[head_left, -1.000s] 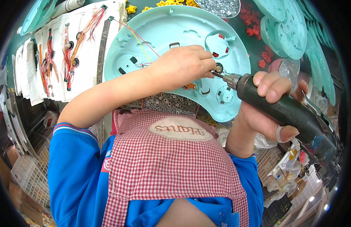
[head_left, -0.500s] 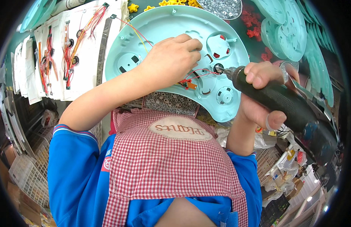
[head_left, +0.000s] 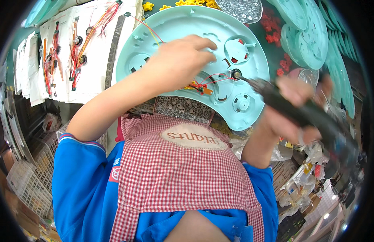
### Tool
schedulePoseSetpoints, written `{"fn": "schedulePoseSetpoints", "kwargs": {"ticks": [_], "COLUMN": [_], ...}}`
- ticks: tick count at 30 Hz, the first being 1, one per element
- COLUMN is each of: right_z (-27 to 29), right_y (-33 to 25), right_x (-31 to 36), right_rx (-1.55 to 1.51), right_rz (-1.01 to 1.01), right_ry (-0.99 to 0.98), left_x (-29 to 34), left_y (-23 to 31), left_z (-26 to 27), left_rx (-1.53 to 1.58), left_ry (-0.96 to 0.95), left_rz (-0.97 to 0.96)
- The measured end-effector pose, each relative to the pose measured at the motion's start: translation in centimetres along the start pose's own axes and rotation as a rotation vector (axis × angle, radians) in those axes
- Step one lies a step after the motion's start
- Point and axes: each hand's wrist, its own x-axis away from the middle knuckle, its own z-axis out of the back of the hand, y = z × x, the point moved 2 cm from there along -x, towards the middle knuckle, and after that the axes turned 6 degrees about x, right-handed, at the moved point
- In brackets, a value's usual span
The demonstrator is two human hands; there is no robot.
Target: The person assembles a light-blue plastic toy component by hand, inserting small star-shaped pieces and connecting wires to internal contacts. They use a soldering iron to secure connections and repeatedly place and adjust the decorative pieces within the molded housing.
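Lying on the green table (head_left: pixel 273 52): turquoise curved shell (head_left: pixel 187 24), before the person. Inside it: round black part (head_left: pixel 236 74), with thin red wires (head_left: pixel 213 76) reaching it. Black power driver (head_left: pixel 271 94), its tip at that part, contact unclear; right hand (head_left: pixel 281 123), blurred, wrapped round the driver. Left hand (head_left: pixel 181 60) over the shell, fingers loosely bent, grasp impossible to tell. Beyond: yellow stars (head_left: pixel 148 6), red pieces (head_left: pixel 271 37).
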Motion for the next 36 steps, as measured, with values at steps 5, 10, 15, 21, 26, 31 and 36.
{"fn": "schedulePoseSetpoints", "kwargs": {"ticks": [5,10,15,21,26,31,36], "right_z": [9.9,8.4,4.1,-8.5,-8.4,-7.8,-5.5], "right_y": [-4.2,-1.5,-3.6,3.7,4.9,4.9,3.8], "right_x": [3.3,6.3,5.8,6.0,5.8,4.1,2.3], "right_rx": [0.168,0.737,1.22,0.558,0.349,0.647,1.016], "right_rz": [-0.062,-0.117,0.325,-0.365,-0.562,-0.205,0.406], "right_ry": [0.306,0.602,0.4,-0.448,-0.141,-0.17,-0.393], "left_x": [3.7,3.4,5.6,5.2,5.3,2.7,2.0], "left_y": [-1.6,0.0,1.4,1.4,1.9,1.4,0.8], "left_z": [4.9,5.1,6.4,5.8,3.0,0.3,0.7], "left_rx": [-0.192,-0.374,-0.16,0.76,0.816,1.085,1.189], "left_ry": [-0.07,-0.175,-0.139,-0.122,-0.022,0.081,-0.103], "left_rz": [-0.043,-0.052,0.172,0.423,0.507,0.498,0.661]}}
